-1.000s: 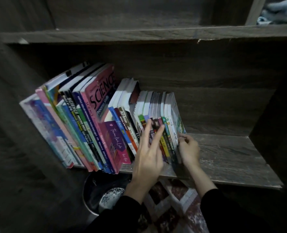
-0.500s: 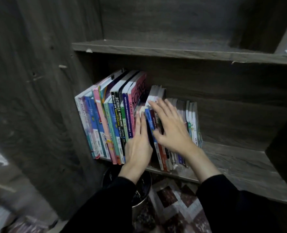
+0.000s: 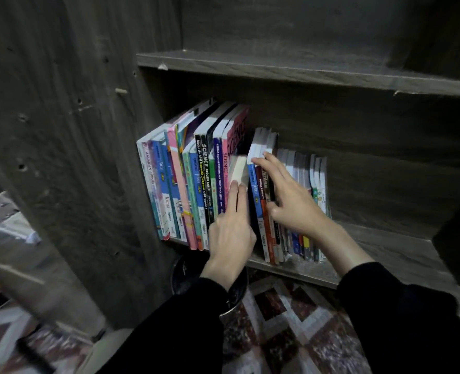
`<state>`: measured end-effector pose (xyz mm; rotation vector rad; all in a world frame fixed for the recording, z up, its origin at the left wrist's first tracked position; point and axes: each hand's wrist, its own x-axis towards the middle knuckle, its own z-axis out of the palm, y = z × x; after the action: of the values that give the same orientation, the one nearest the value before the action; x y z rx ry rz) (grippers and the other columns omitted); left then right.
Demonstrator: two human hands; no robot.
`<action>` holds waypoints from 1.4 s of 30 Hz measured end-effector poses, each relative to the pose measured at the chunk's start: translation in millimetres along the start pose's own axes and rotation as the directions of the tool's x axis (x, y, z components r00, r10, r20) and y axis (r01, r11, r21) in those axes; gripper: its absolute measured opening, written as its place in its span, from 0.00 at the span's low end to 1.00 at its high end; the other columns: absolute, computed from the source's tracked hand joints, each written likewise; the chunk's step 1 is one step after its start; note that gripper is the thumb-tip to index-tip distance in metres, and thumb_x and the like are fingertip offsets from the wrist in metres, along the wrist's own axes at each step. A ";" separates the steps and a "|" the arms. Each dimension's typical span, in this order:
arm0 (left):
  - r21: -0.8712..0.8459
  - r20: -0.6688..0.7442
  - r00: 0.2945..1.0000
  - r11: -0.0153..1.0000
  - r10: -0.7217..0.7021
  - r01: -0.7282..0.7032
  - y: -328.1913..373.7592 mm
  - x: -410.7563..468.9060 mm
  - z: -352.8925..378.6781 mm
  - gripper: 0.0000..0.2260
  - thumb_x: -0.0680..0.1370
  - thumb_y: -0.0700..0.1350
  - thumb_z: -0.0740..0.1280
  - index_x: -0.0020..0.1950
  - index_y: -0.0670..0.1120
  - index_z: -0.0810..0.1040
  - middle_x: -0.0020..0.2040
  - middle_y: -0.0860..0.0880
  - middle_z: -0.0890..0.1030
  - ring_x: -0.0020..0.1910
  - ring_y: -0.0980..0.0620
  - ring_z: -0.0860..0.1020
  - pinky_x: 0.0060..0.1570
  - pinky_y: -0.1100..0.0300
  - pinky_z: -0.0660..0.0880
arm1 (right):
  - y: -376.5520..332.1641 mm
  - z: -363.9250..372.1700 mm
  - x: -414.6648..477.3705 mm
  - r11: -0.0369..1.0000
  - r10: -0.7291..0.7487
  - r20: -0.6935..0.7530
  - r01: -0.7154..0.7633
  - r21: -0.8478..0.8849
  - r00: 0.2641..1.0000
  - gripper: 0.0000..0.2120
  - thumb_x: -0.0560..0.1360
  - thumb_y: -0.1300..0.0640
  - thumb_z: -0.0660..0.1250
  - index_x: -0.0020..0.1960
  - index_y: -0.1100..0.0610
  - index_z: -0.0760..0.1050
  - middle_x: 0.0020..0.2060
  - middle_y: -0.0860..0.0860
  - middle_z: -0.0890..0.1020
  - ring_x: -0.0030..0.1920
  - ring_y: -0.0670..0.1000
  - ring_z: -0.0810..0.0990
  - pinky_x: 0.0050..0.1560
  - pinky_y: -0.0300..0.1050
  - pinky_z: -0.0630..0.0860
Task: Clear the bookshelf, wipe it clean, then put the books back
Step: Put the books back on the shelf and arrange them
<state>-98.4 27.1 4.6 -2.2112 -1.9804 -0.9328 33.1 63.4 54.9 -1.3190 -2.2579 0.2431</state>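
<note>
Past the black sleeves (image 3: 185, 327) and a patterned rug (image 3: 290, 319) under them, the left hand (image 3: 231, 233) presses straight fingers on a thin book (image 3: 238, 171) with cream page edges, and the right hand (image 3: 293, 203), fingers spread flat, rests on glossy books (image 3: 262, 209) standing on the grainy wooden shelf (image 3: 385, 252).

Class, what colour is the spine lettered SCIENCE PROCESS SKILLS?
That spine is black with white lettering; the head view shows it best.
</note>
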 end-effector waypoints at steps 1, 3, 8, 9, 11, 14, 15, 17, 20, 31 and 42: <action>0.001 -0.031 1.000 1.000 0.006 -0.006 -0.8 -6.5 0.5 0.33 0.75 0.36 0.62 0.78 0.45 0.53 0.79 0.49 0.52 0.45 0.43 0.79 0.36 0.54 0.73 | -0.2 -0.1 -0.5 1.000 0.002 0.004 -0.002 0.002 1.000 0.43 0.70 0.67 0.63 0.75 0.39 0.50 0.77 0.42 0.48 0.41 0.41 0.69 0.32 0.32 0.61; 0.010 -0.126 0.992 1.000 0.028 -0.027 -2.9 -19.1 4.5 0.30 0.73 0.37 0.66 0.75 0.44 0.61 0.75 0.46 0.62 0.48 0.42 0.77 0.37 0.52 0.76 | -0.9 -0.6 -1.8 1.000 0.004 0.001 -0.004 0.013 1.000 0.42 0.70 0.67 0.64 0.74 0.39 0.50 0.77 0.41 0.49 0.45 0.42 0.71 0.33 0.34 0.65; -0.162 -0.326 0.945 0.986 -0.026 -0.029 -3.8 -19.4 14.8 0.15 0.75 0.45 0.67 0.58 0.45 0.67 0.58 0.43 0.68 0.51 0.43 0.75 0.41 0.51 0.78 | -4.8 -0.6 -2.1 1.000 -0.002 -0.093 0.003 0.012 0.996 0.31 0.75 0.58 0.63 0.73 0.42 0.56 0.77 0.44 0.54 0.44 0.53 0.81 0.39 0.52 0.79; -0.211 -0.346 0.935 0.977 -0.077 0.002 -2.5 -14.2 15.5 0.14 0.75 0.46 0.68 0.56 0.45 0.68 0.56 0.43 0.67 0.50 0.44 0.74 0.41 0.53 0.78 | -5.5 -0.2 -1.1 1.000 -0.004 -0.116 0.004 -0.003 0.993 0.28 0.76 0.56 0.63 0.72 0.43 0.57 0.77 0.45 0.55 0.45 0.55 0.82 0.41 0.52 0.79; -0.284 -0.358 0.920 0.957 -0.158 0.054 0.3 -7.8 21.0 0.15 0.74 0.44 0.70 0.57 0.44 0.69 0.54 0.43 0.67 0.49 0.45 0.74 0.41 0.53 0.76 | -6.3 0.8 0.9 1.000 0.004 -0.148 -0.008 -0.024 0.989 0.25 0.78 0.51 0.62 0.72 0.44 0.59 0.77 0.46 0.57 0.53 0.56 0.81 0.47 0.51 0.78; -0.365 -0.359 0.910 0.928 -0.208 0.069 4.9 -10.7 31.2 0.18 0.76 0.42 0.69 0.64 0.46 0.68 0.52 0.46 0.65 0.48 0.46 0.73 0.43 0.52 0.77 | -5.4 2.5 2.3 0.998 -0.007 -0.166 -0.004 -0.069 0.986 0.23 0.79 0.48 0.61 0.72 0.45 0.59 0.77 0.46 0.57 0.54 0.54 0.81 0.49 0.52 0.75; -0.393 -0.369 0.903 0.917 -0.221 0.064 5.5 -11.9 32.2 0.18 0.77 0.42 0.69 0.65 0.46 0.68 0.52 0.46 0.65 0.48 0.47 0.73 0.44 0.52 0.77 | -5.1 2.6 2.8 0.995 -0.012 -0.165 -0.004 -0.095 0.986 0.23 0.79 0.48 0.61 0.72 0.45 0.59 0.77 0.47 0.57 0.52 0.54 0.81 0.48 0.51 0.75; -0.423 -0.405 0.884 0.905 -0.235 0.047 5.4 -13.5 28.0 0.18 0.76 0.41 0.69 0.65 0.45 0.70 0.50 0.47 0.66 0.46 0.49 0.73 0.46 0.54 0.77 | -5.5 1.8 4.0 0.990 -0.013 -0.149 -0.008 -0.139 0.989 0.23 0.80 0.48 0.60 0.73 0.46 0.58 0.77 0.49 0.57 0.51 0.55 0.82 0.48 0.51 0.75; -0.410 -0.486 0.838 0.912 -0.248 0.033 6.3 -15.7 13.0 0.21 0.73 0.41 0.72 0.64 0.42 0.73 0.47 0.45 0.68 0.44 0.55 0.69 0.44 0.62 0.70 | -7.6 0.8 6.2 0.983 -0.026 -0.142 0.000 -0.184 0.990 0.23 0.80 0.48 0.59 0.73 0.48 0.59 0.76 0.51 0.59 0.53 0.58 0.81 0.48 0.52 0.75; -0.734 -0.299 0.796 0.660 -0.526 0.160 13.4 -22.1 34.6 0.19 0.74 0.42 0.72 0.62 0.40 0.72 0.57 0.45 0.76 0.57 0.50 0.74 0.57 0.64 0.70 | -12.5 30.5 36.0 0.986 0.159 -0.471 -0.165 0.028 0.868 0.25 0.72 0.41 0.68 0.63 0.52 0.65 0.58 0.53 0.73 0.47 0.54 0.77 0.42 0.48 0.74; -0.704 -0.431 0.763 0.709 -0.482 0.051 6.8 -20.9 31.1 0.17 0.71 0.36 0.74 0.58 0.36 0.75 0.51 0.48 0.73 0.53 0.73 0.69 0.52 0.81 0.64 | -13.3 53.9 44.1 0.844 0.347 -0.657 0.083 0.531 0.670 0.07 0.74 0.55 0.70 0.52 0.52 0.77 0.30 0.45 0.76 0.29 0.42 0.72 0.30 0.39 0.67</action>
<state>-79.8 19.7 -27.8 -1.4442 -1.8401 -2.3442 -22.1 99.5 29.0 -1.0200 -1.2652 0.2859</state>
